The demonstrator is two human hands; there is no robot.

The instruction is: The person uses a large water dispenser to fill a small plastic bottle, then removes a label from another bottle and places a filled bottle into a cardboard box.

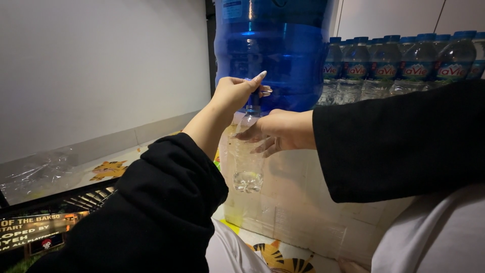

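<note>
Small bottle: a clear plastic bottle point(247, 159) hangs upright under the tap of the big jug, its neck at the spout and its base in the air in front of the pale box; a little water sits in its bottom.
Right hand: the right hand point(275, 132) comes in from the right in a black sleeve, fingers curled around the bottle's shoulder, closed on it just under the neck.
Left hand: the left hand point(237, 91) reaches up from the lower left in a black sleeve, thumb and fingers pinched on the small tap point(254, 98) at the jug's base, directly above the bottle's mouth.
Water jug: a large blue translucent jug point(275, 45) stands on top of the box, filling the upper middle of the view.
Box: a pale, plastic-wrapped carton point(298, 202) carries the jug, just behind the hanging bottle.
Bottled water: a row of small sealed bottles with blue caps point(404, 63) stands to the right of the jug, behind the right forearm.
Floor covering: a mat with orange tiger figures point(108, 169) lies beneath, showing left of the box and again at the bottom edge.
Wall: a plain white wall point(91, 65) fills the left side.
</note>
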